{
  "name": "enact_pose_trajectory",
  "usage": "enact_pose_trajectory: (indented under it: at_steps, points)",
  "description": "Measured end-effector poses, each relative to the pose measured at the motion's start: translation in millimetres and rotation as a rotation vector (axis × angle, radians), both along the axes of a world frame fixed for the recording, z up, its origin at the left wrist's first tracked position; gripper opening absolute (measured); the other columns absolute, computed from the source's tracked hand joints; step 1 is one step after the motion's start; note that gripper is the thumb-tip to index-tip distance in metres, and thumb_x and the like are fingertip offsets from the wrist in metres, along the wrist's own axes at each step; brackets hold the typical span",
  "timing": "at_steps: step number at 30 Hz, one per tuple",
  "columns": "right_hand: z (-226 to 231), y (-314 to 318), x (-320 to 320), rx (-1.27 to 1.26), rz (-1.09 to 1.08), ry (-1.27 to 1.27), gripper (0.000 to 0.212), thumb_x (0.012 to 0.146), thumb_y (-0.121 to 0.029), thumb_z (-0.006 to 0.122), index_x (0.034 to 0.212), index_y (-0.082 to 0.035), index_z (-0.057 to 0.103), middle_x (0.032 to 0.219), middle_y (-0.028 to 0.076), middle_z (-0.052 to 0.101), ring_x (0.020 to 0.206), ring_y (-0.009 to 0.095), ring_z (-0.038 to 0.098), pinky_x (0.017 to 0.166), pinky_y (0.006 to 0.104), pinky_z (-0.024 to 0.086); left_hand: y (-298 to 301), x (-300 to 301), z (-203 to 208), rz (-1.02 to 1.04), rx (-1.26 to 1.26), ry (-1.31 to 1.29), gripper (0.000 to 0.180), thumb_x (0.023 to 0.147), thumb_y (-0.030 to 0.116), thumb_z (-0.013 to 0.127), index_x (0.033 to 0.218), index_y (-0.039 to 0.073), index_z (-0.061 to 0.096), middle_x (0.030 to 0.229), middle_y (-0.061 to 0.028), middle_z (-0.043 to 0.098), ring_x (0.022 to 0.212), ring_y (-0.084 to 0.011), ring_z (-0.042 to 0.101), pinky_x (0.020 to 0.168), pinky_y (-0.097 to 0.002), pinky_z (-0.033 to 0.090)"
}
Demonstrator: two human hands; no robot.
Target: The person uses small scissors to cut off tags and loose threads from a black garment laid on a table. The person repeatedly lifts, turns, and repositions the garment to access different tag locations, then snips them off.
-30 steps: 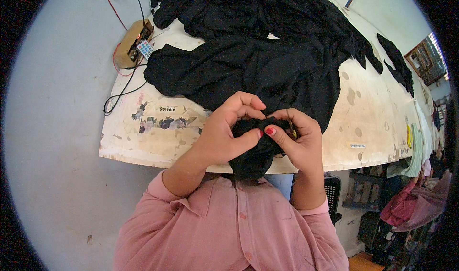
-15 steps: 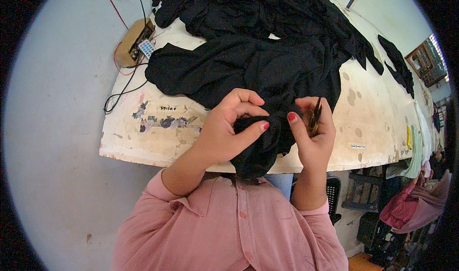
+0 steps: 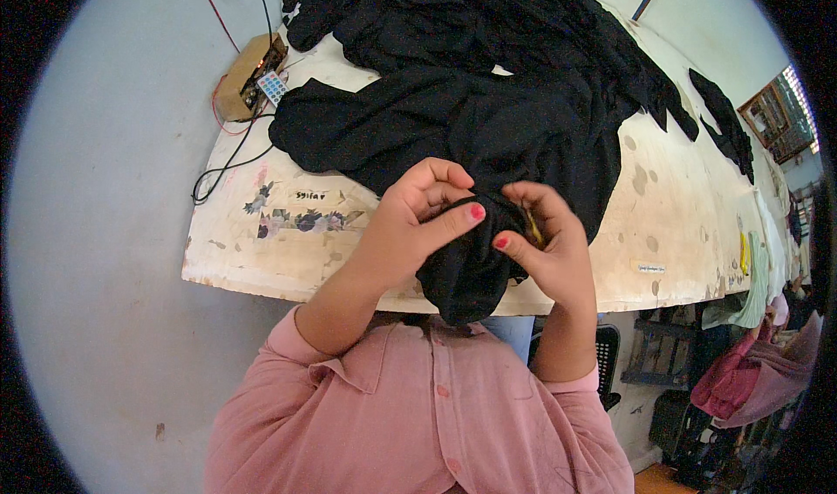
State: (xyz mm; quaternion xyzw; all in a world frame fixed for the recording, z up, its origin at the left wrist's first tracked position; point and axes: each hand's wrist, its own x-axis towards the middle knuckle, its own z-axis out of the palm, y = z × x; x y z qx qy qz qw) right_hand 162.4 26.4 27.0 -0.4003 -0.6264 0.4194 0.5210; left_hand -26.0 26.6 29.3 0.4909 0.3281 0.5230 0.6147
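Observation:
Black fabric (image 3: 471, 276) is bunched between my hands, with a fold hanging over the table's front edge. My left hand (image 3: 418, 219) is closed on it, thumb on top and fingers curled behind. My right hand (image 3: 554, 245) is at the right side of the bunch, its thumb against the fabric and its fingers bent round behind. Tucked in that palm are thread snips (image 3: 533, 229), mostly hidden, with a yellowish strip showing. The fabric runs on into a wide black spread (image 3: 523, 119) beyond my hands.
A larger heap of black cloth (image 3: 445, 23) covers the table's far side. On the worn pale table (image 3: 671, 232) at left sit a brown box with wires (image 3: 248, 80) and a small remote (image 3: 272, 86). Pink cloth (image 3: 732, 376) hangs at the right.
My right hand has moved left, closer to my left hand, and its thumb has come onto the black fabric. The snips have turned and are more hidden. My left hand has barely shifted.

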Motion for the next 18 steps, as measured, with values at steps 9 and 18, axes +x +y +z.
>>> enact_pose_trajectory:
  at_steps: [9,18]
  points:
    - [-11,-2,12,-0.233,-0.012,0.471,0.015,0.083,-0.013,0.071,0.092,-0.004,0.065,0.081,-0.003,0.063,0.073,0.006,0.055,0.065,0.0205,0.043,1,4,-6,-0.218,-0.291,-0.177,0.023,0.090,0.019,0.063,0.107,0.004,0.059,0.091,0.0003,0.060,0.085,-0.0064,0.055,0.078,-0.0197,0.044]
    - [-6,-4,7,-0.098,-0.240,0.332,0.012,0.085,-0.008,0.069,0.094,-0.003,0.065,0.089,0.001,0.065,0.077,0.007,0.056,0.071,0.0197,0.043,-4,5,6,-0.023,-0.163,-0.079,0.020,0.080,0.011,0.051,0.098,0.004,0.054,0.104,-0.0131,0.063,0.091,-0.0213,0.061,0.084,-0.0297,0.048]
